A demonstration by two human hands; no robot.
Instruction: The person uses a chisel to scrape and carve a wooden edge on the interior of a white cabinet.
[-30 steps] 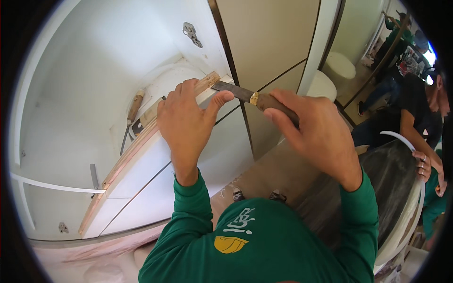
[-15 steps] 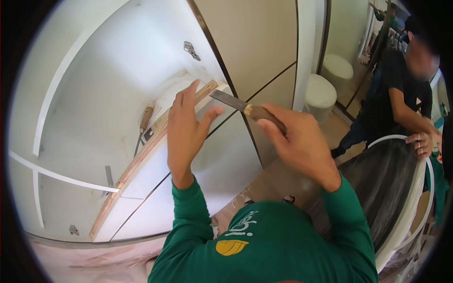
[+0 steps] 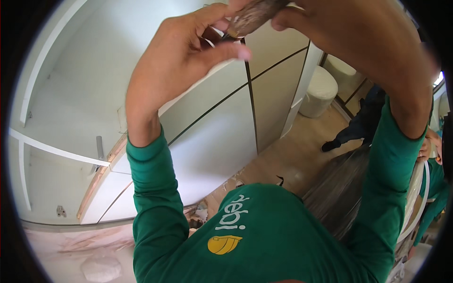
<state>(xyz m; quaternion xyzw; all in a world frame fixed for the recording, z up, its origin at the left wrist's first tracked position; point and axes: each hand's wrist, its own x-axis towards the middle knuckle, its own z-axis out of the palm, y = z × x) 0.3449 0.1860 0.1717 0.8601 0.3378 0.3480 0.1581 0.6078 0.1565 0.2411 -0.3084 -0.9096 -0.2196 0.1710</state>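
Observation:
High in the view, a chisel (image 3: 257, 18) with a worn wooden handle slants down to the left. My right hand (image 3: 351, 35) holds it by the handle, partly cut off by the top edge. The fingers of my left hand (image 3: 174, 63) curl round the blade end just below the handle, and the thumb points right. Most of the blade is hidden behind that hand. Beneath and behind my left arm runs the raw wooden edge (image 3: 92, 194) of a white cabinet (image 3: 89, 89).
A grey rod (image 3: 100, 147) and a metal hinge (image 3: 61, 211) show inside the cabinet. White panels (image 3: 214, 129) with dark seams face the floor. A white round stool (image 3: 319, 92) stands beyond. At right, a person's leg (image 3: 351, 129) is near a dark plastic-wrapped panel (image 3: 337, 181).
Both hands have risen toward the top edge with the chisel. My left hand, earlier open beside the blade, now closes round the blade end. The person at right is now mostly hidden by my arm.

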